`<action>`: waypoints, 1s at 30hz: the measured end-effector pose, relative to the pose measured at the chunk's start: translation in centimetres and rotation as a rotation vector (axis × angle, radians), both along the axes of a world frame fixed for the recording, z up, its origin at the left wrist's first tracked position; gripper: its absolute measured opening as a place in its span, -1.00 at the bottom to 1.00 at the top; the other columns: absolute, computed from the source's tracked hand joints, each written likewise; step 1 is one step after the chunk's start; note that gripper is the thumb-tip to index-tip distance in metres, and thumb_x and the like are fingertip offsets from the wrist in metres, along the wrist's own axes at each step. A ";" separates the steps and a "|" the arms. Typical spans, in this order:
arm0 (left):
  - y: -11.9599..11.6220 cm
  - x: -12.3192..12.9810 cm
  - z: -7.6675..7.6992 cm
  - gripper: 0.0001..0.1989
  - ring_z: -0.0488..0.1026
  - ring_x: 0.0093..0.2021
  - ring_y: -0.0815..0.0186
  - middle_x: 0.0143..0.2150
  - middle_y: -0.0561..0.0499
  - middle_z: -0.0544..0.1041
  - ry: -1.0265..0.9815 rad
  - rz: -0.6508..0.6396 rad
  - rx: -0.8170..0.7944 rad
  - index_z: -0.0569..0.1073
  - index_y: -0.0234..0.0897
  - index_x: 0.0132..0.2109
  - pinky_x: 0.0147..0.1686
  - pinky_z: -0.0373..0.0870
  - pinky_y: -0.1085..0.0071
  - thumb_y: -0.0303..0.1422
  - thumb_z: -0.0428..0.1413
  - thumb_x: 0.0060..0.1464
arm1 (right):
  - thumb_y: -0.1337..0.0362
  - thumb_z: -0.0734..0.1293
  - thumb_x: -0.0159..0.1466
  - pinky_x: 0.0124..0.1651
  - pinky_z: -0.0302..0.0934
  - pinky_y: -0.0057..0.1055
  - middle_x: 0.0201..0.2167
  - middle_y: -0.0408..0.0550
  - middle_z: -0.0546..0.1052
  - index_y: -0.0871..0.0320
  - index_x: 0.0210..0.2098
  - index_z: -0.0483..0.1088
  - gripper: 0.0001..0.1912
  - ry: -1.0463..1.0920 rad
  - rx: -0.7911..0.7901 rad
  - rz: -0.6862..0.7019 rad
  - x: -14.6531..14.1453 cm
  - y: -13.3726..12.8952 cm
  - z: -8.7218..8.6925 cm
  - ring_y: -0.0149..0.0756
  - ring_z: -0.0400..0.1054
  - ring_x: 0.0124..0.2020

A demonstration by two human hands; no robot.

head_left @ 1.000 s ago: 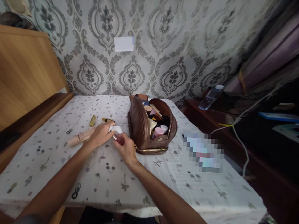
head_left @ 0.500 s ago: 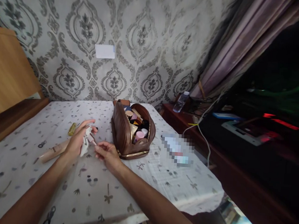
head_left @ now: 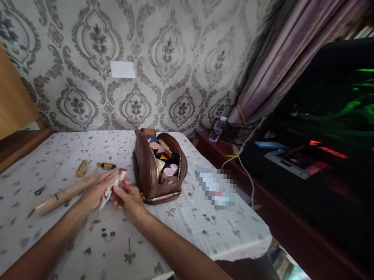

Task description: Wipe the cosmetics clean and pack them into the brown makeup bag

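Observation:
My left hand (head_left: 99, 189) is closed around a crumpled white tissue (head_left: 106, 196), close in front of the makeup bag. My right hand (head_left: 130, 199) meets it, with its fingers curled at a small pale-pink cosmetic tube (head_left: 122, 176) by the tissue. Fingers cover most of that tube. Beside the left wrist lies a long beige tube (head_left: 64, 194). Beyond it are a gold lipstick cap (head_left: 81, 168) and a gold-and-black lipstick tube (head_left: 106, 166), both on their sides. The brown makeup bag (head_left: 145, 167) stands unzipped, full of cosmetics.
A patterned white cloth (head_left: 129, 238) covers the table. At its right lies a blurred-out flat object (head_left: 214, 186). Farther right, a clear bottle (head_left: 217, 129), a white cable (head_left: 247, 174) and a dark computer with lights (head_left: 327, 150) sit on a reddish-brown surface.
My hands have drawn together, with the right fingers now around the small pink tube. The left hand sits lower, uncovering the gold-and-black tube and more of the beige tube. The view has shifted slightly.

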State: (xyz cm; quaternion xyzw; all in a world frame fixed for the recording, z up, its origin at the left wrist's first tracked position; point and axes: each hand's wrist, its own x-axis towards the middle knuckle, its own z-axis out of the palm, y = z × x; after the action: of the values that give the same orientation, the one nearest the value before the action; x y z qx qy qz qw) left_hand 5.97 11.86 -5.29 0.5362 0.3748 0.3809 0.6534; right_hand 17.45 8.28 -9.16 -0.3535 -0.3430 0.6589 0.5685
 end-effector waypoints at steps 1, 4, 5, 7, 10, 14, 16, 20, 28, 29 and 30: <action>0.1 -0.1 0.1 -0.37 0.35 -0.67 0.39 -0.36 0.03 0.55 0.001 0.028 0.009 0.41 -0.23 0.07 -0.70 0.37 0.42 0.02 0.26 -0.09 | -0.19 0.56 -0.17 -0.60 -0.02 -0.53 -0.60 -0.19 0.47 0.22 -0.46 0.44 -0.40 -0.009 -0.002 0.004 0.0 0.1 -0.1 -0.54 0.21 -0.67; 0.8 -0.7 0.5 -0.44 0.42 -0.56 0.34 -0.33 0.02 0.54 0.072 0.081 0.156 0.42 -0.21 0.06 -0.61 0.42 0.43 0.02 0.21 0.01 | -0.19 0.57 -0.19 -0.58 0.02 -0.53 -0.59 -0.20 0.47 0.22 -0.38 0.45 -0.35 -0.037 -0.017 0.008 -0.1 0.1 -0.1 -0.52 0.23 -0.65; 1.1 -1.0 0.6 -0.51 0.46 -0.47 0.32 -0.33 0.01 0.54 0.119 0.091 0.244 0.46 -0.21 0.02 -0.52 0.45 0.43 0.01 0.18 0.06 | -0.20 0.56 -0.18 -0.59 0.02 -0.53 -0.60 -0.21 0.47 0.21 -0.35 0.44 -0.34 -0.054 -0.017 0.001 -0.1 0.1 0.0 -0.51 0.22 -0.66; 1.6 -1.4 0.9 -0.61 0.50 -0.29 0.26 -0.32 -0.01 0.54 0.224 0.111 0.420 0.54 -0.21 -0.10 -0.31 0.49 0.43 -0.01 0.14 0.12 | -0.23 0.53 -0.14 -0.61 0.01 -0.52 -0.61 -0.24 0.45 0.18 -0.29 0.41 -0.32 -0.095 0.002 -0.028 0.0 -0.1 0.3 -0.50 0.21 -0.68; 1.8 -1.8 1.3 -0.64 0.51 -0.17 0.17 -0.32 -0.04 0.55 0.345 0.077 0.570 0.58 -0.20 -0.22 -0.18 0.46 0.39 -0.02 0.10 0.14 | -0.26 0.47 -0.03 -0.63 0.01 -0.51 -0.59 -0.27 0.44 0.13 -0.19 0.36 -0.34 -0.139 0.079 -0.083 0.2 -0.3 1.0 -0.49 0.20 -0.69; 1.1 -1.5 1.7 -0.62 0.41 -0.46 0.25 -0.54 0.09 0.41 0.480 0.030 0.557 0.54 -0.19 -0.05 -0.45 0.35 0.43 -0.06 0.04 0.17 | -0.25 0.43 0.04 -0.63 -0.01 -0.52 -0.59 -0.29 0.39 0.11 -0.26 0.32 -0.41 -0.139 0.118 -0.106 0.6 -0.2 1.2 -0.51 0.17 -0.68; 0.8 -1.4 1.7 -0.56 0.30 -0.56 0.29 -0.60 0.15 0.31 0.515 0.058 0.531 0.48 -0.21 0.06 -0.52 0.27 0.45 -0.08 0.03 0.16 | -0.26 0.42 0.03 -0.63 -0.01 -0.54 -0.61 -0.30 0.37 0.11 -0.32 0.28 -0.42 -0.143 0.113 -0.119 0.7 -0.1 1.1 -0.52 0.16 -0.68; 1.2 -1.5 1.4 -0.49 0.31 -0.54 0.30 -0.53 0.13 0.38 0.480 0.062 0.458 0.39 -0.22 0.19 -0.50 0.26 0.46 -0.09 0.02 0.18 | -0.23 0.37 0.13 -0.58 0.06 -0.53 -0.57 -0.28 0.36 0.12 -0.35 0.24 -0.47 -0.267 0.199 -0.154 0.9 -0.8 1.5 -0.51 0.18 -0.64; 1.1 -1.2 1.3 -0.54 0.38 -0.57 0.35 -0.43 0.09 0.49 0.146 0.082 0.168 0.41 -0.19 0.07 -0.61 0.24 0.50 -0.04 0.12 0.12 | 0.01 0.31 0.32 -0.45 0.20 -0.49 -0.45 -0.20 0.37 0.12 -0.25 0.30 -0.71 -0.524 0.452 -0.286 4.8 -5.2 7.3 -0.45 0.25 -0.51; 0.9 -1.1 1.4 -0.53 0.39 -0.58 0.35 -0.46 0.09 0.48 0.138 0.070 0.136 0.40 -0.20 0.06 -0.63 0.22 0.51 -0.03 0.12 0.10 | 0.02 0.32 0.31 -0.46 0.19 -0.48 -0.47 -0.20 0.38 0.12 -0.24 0.31 -0.72 -0.548 0.472 -0.331 6.0 -5.7 8.7 -0.45 0.24 -0.53; 0.8 -1.0 1.5 -0.53 0.39 -0.58 0.34 -0.48 0.09 0.47 0.139 0.059 0.110 0.40 -0.21 0.04 -0.64 0.20 0.52 -0.02 0.13 0.09 | 0.02 0.34 0.30 -0.47 0.19 -0.48 -0.49 -0.20 0.40 0.11 -0.28 0.32 -0.72 -0.579 0.492 -0.398 7.4 -6.2 10.0 -0.44 0.25 -0.53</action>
State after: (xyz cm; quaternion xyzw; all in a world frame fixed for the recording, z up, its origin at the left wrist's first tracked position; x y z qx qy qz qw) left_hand 4.99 12.70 -3.79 0.5853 0.4131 0.3819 0.5839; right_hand 24.89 2.11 0.89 -0.4371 -0.5605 0.3085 0.6321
